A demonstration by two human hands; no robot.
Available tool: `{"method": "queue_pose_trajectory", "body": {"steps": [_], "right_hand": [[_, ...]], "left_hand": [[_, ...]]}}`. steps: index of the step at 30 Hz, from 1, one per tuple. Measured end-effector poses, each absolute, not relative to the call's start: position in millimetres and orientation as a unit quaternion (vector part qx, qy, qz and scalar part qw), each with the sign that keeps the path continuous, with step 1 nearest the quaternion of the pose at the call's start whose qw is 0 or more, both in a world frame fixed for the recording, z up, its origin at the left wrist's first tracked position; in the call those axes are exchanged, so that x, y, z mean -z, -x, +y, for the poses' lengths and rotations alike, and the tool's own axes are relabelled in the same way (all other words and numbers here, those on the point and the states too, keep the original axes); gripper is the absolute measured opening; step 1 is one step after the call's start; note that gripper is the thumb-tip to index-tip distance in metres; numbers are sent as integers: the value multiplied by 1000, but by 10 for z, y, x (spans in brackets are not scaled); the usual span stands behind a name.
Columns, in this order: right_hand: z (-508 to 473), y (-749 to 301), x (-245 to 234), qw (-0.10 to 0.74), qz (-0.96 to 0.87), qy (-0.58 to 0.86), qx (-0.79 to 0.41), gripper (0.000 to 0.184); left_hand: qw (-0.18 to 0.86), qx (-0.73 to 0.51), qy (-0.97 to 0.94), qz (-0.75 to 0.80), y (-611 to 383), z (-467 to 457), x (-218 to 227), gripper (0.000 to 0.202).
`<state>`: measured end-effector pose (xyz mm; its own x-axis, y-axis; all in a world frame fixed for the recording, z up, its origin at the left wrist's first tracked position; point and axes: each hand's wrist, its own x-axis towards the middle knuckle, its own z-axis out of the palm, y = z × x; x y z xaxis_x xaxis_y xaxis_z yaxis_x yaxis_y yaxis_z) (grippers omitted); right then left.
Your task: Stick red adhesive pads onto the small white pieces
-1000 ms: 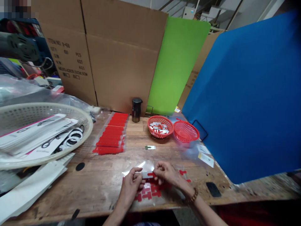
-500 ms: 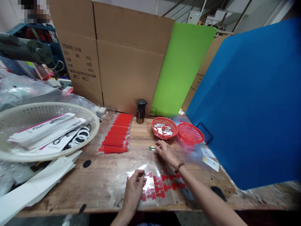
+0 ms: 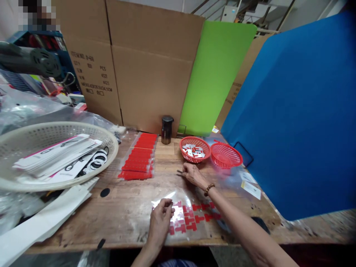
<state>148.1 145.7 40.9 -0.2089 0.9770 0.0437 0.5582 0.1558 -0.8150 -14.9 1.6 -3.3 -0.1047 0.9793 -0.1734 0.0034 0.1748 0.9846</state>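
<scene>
My left hand [image 3: 161,218] rests near the table's front edge with its fingers curled, pressing on a clear plastic sheet [image 3: 178,207] that carries several red T-shaped stickers [image 3: 191,218]. My right hand [image 3: 192,173] reaches forward over the wooden table [image 3: 125,211]. Its fingertips pinch a small flat strip [image 3: 179,171] lying on the wood. A beaded bracelet [image 3: 208,189] circles that wrist. Just beyond the right hand stands a red basket [image 3: 195,149] holding small white and red pieces.
A second, empty-looking red basket [image 3: 226,155] sits beside the first. Stacked red strips in clear bags [image 3: 138,157] lie mid-table, a dark jar [image 3: 167,129] behind them. A large cream basket [image 3: 55,155] of carded scissors fills the left. Cardboard, green and blue panels wall the table.
My right hand left the sticker sheet, reached forward and closed on the small strip. My left hand stayed on the sheet near the front edge.
</scene>
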Motion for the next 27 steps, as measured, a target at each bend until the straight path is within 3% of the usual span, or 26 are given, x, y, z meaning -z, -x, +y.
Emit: {"method": "queue_pose_trajectory", "body": {"steps": [4,8,13,18,23,27], "right_hand": [[1157,-1417,-501,349,-626,528,-456,14],[696,-1323,-509,371,-547,484,-573,27],[282,-1236,-465,440,-376,395,-713,32],[162,-1331,-357,456,-404,389,-692,25],[114,-1496,-329,462,-406,366,-698,40],[64,-1541,-339,450,-403,340,-721,29]], "left_hand": [[557,-485,-383,554,158,68,14,33],[611,-481,-325,538,123,111,-226,45],[649,-481,-319,495,59,74,-504,32],[677,-449,-312,493,88,-7,-541,26],[729,-397,-305,468,93,-80,-595,27],[770,-367,-277,443,52,-110,-618,26]]}}
